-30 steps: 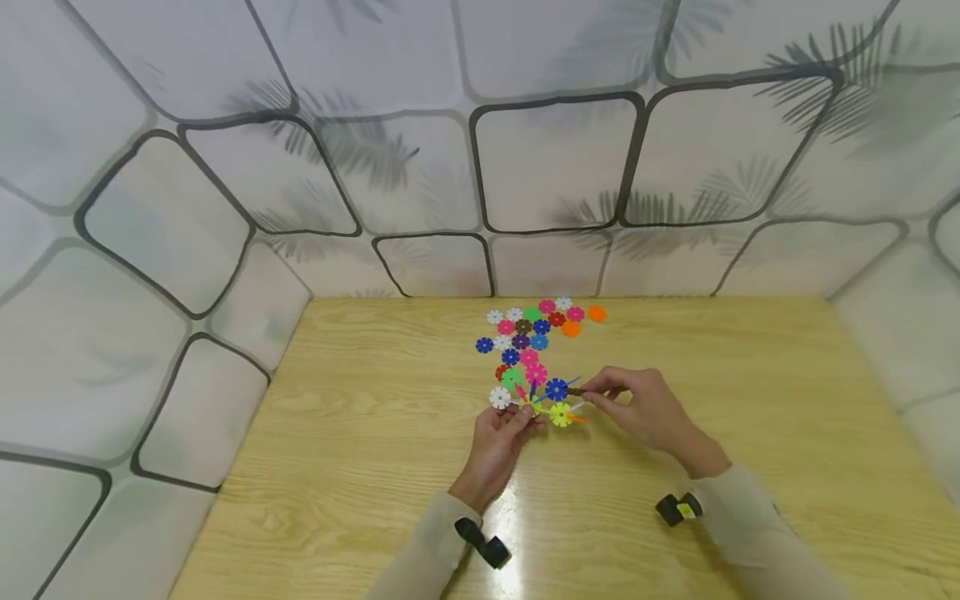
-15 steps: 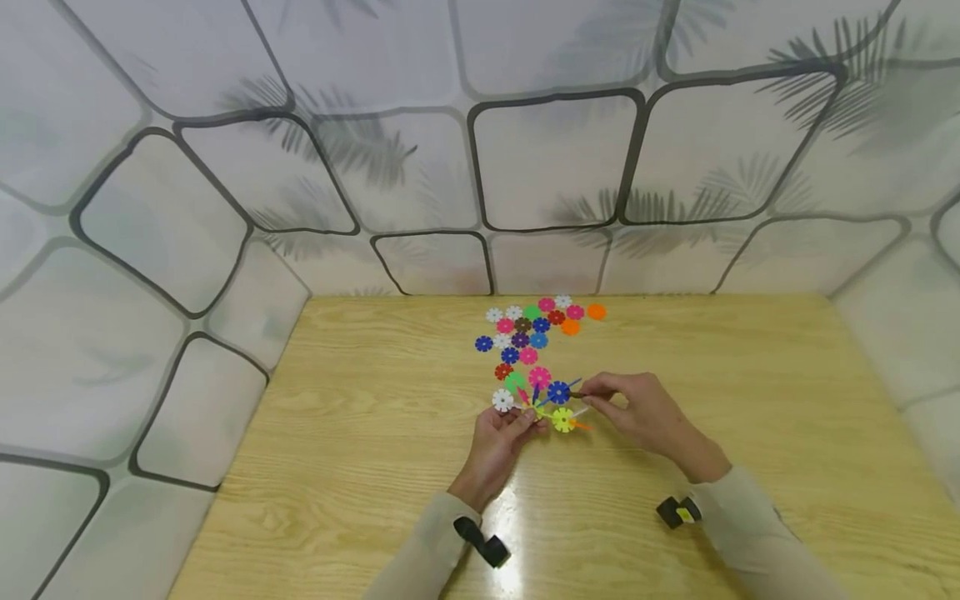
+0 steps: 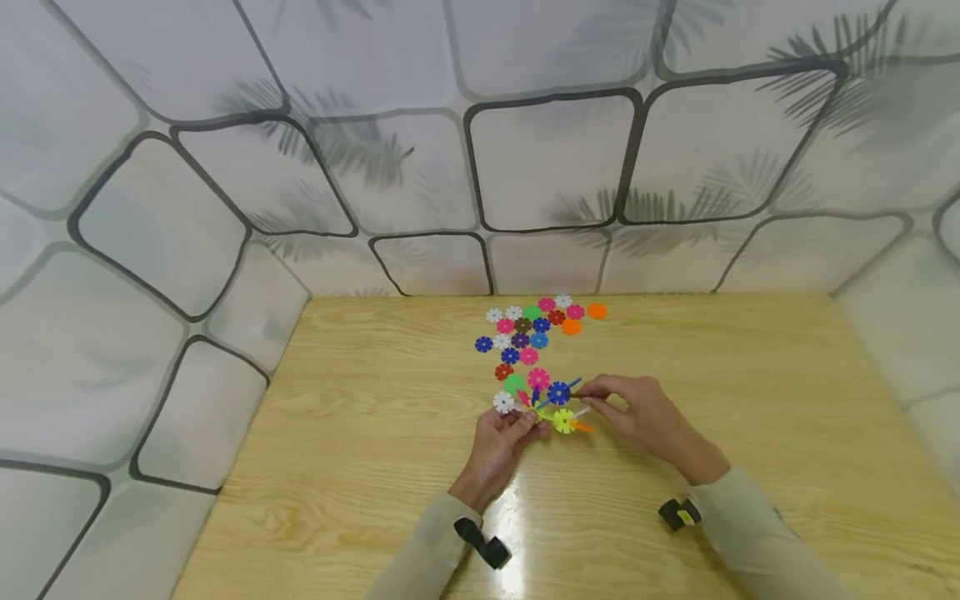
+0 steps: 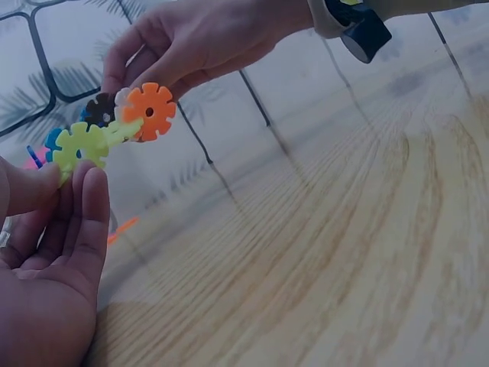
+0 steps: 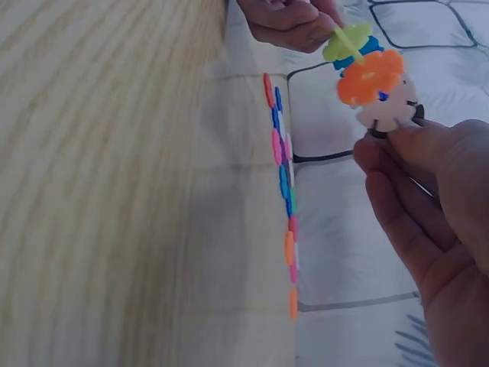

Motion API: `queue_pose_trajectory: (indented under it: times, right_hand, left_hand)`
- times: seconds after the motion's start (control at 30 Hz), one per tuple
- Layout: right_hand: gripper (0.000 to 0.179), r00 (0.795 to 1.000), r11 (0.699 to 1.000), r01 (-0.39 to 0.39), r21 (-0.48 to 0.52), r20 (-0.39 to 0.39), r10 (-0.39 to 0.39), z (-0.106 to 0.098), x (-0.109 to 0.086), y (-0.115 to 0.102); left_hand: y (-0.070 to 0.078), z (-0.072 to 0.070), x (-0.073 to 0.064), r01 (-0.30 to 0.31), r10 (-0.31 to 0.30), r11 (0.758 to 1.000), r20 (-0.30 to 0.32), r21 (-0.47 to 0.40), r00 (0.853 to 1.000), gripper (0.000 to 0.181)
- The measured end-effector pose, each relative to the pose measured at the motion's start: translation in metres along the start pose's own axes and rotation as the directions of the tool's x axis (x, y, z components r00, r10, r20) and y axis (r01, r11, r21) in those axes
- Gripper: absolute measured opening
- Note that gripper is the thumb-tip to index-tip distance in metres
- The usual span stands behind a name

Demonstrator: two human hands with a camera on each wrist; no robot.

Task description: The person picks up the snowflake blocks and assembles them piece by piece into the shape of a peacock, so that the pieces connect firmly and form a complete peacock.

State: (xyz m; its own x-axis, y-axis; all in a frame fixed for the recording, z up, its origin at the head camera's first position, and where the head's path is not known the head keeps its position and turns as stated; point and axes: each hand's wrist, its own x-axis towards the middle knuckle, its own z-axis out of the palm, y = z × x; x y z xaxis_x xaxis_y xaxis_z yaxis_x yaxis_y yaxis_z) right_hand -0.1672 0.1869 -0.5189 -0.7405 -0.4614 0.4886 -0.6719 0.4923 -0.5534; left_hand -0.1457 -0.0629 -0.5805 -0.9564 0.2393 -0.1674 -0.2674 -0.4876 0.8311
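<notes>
A cluster of slotted, flower-shaped interlocking plastic discs (image 3: 564, 422) is held between both hands above the table. My left hand (image 3: 501, 442) pinches a yellow-green disc (image 4: 82, 147) at its near left end. On its far side, my right hand (image 3: 647, 417) pinches a dark brown disc (image 4: 98, 109) between thumb and fingers; it sits against the cluster's right side. White (image 3: 504, 402), pink (image 3: 538, 378), blue (image 3: 558, 393) and orange (image 4: 150, 112) discs also belong to the cluster. Whether the brown disc's slot is engaged cannot be made out.
Several loose discs (image 3: 521, 340) in mixed colours lie flat on the wooden table (image 3: 337, 467), beyond the hands. An orange disc (image 3: 597, 311) is at their right end, close to the patterned back wall (image 3: 555, 167). Another patterned wall (image 3: 150, 367) stands on the left.
The cluster has shifted slightly toward me and to the right, uncovering more of a red disc on the table. My right hand has come slightly lower, keeping its pinch on the brown disc.
</notes>
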Motion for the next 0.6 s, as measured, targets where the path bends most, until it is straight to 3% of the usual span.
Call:
queue_pose_trajectory:
  times: [0.17, 0.33, 0.47, 0.6]
  right_hand:
    - [0.023, 0.997, 1.000, -0.020, 0.019, 0.072, 0.018, -0.014, 0.002, -0.002]
    - [0.022, 0.987, 0.986, -0.153, 0.072, 0.050, 0.150, -0.023, 0.013, 0.014]
    - [0.022, 0.958, 0.958, -0.285, 0.034, 0.032, 0.284, -0.022, 0.036, 0.036]
    - [0.036, 0.924, 0.929, -0.362, -0.079, 0.102, 0.369, -0.009, 0.059, 0.061]
  left_hand:
    - [-0.001, 0.000, 0.002, -0.012, 0.010, 0.999, -0.056, -0.030, 0.998, 0.013]
    - [-0.002, 0.000, 0.004, -0.020, 0.014, 0.997, -0.083, -0.079, 0.996, 0.014]
    - [-0.003, -0.001, 0.005, -0.022, 0.012, 0.995, -0.089, -0.101, 0.996, 0.015]
    - [-0.001, 0.000, 0.003, -0.020, 0.013, 0.995, -0.074, -0.101, 0.997, 0.015]
